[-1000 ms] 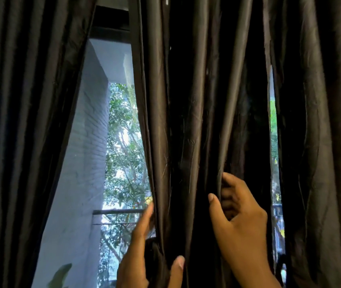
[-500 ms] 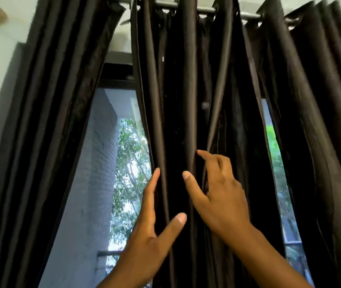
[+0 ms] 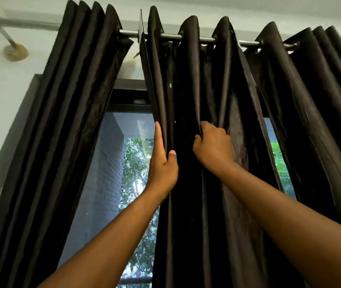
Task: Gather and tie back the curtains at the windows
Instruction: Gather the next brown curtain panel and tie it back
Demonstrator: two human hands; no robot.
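The middle curtain (image 3: 194,96) hung from the rod (image 3: 171,36). The left hand (image 3: 162,163) pinched its left edge, fingers mostly hidden behind; the right hand (image 3: 213,146) clutched a fold, fingertips buried.

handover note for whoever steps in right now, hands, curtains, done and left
Left hand: fingers straight behind the middle curtain's left edge, thumb in front.
Right hand: grips a fold of the same panel.
Left curtain hangs bunched on the rod; right curtain is bunched too.
Done: no tie visible on any panel.
Left: gather the middle panel, then tie back.
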